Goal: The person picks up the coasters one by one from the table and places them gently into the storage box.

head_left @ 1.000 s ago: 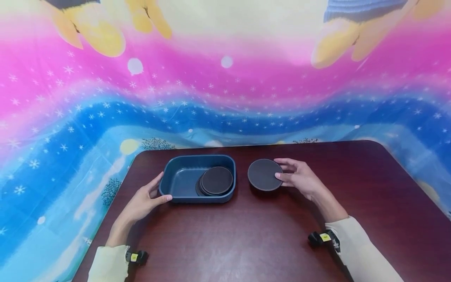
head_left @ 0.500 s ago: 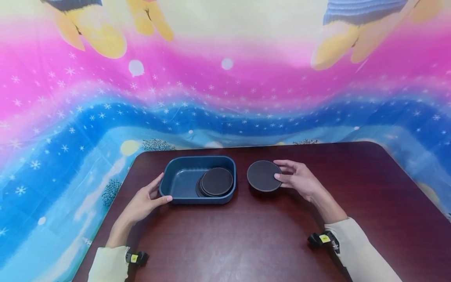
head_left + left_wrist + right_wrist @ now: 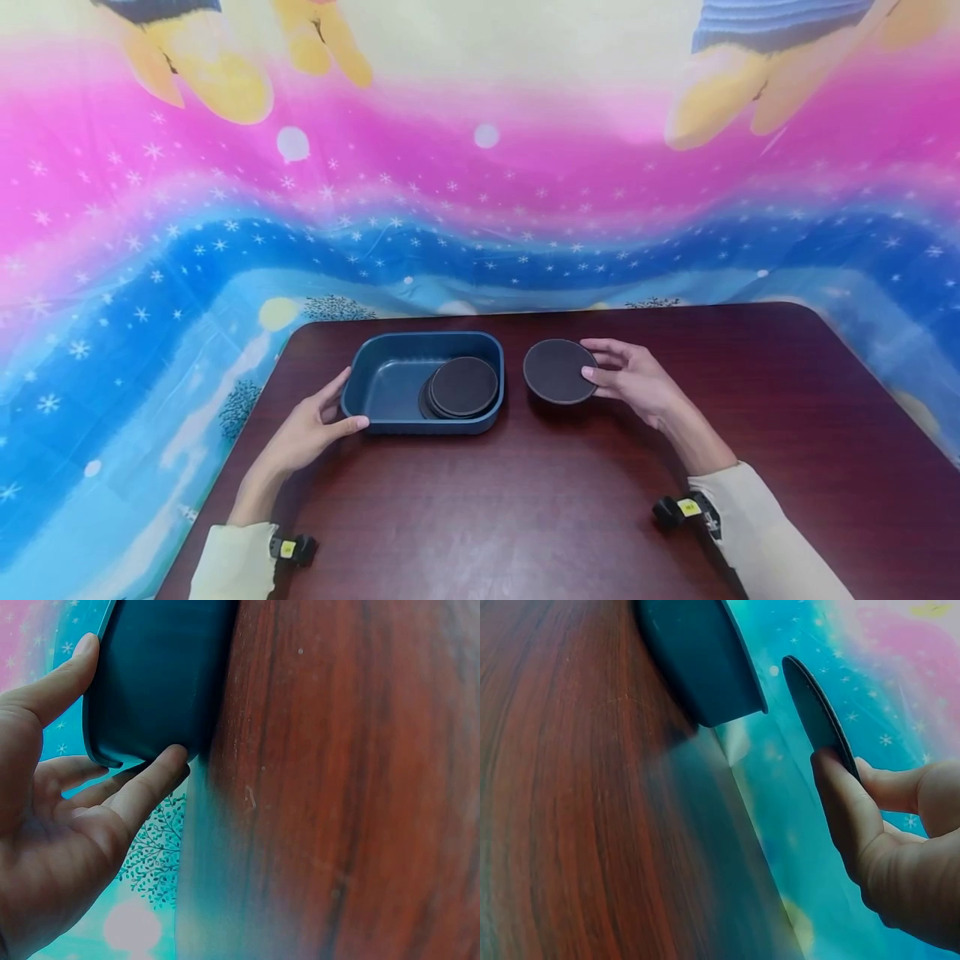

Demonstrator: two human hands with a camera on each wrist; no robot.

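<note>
A dark round coaster [image 3: 558, 372] is pinched at its right edge by my right hand [image 3: 641, 382], thumb on top and fingers beneath. In the right wrist view the coaster [image 3: 816, 712] is seen edge-on, tilted and raised off the table. To its left stands a blue rectangular tub [image 3: 386, 392] with rounded corners. Several similar coasters [image 3: 463, 387] lie stacked in the tub's right end. My left hand [image 3: 306, 429] holds the tub's left end, its thumb at the front rim. In the left wrist view, its fingers [image 3: 154, 784] touch the tub's outer wall [image 3: 161, 682].
The dark red wooden table [image 3: 480, 508] extends in front of the tub and out to the right. Behind it hangs a colourful cloth [image 3: 480, 200] with snowflakes. A small black camera [image 3: 294, 550] is strapped to each wrist.
My right hand has shifted very slightly left with the coaster, nearer the tub. The left hand and the tub keep their places.
</note>
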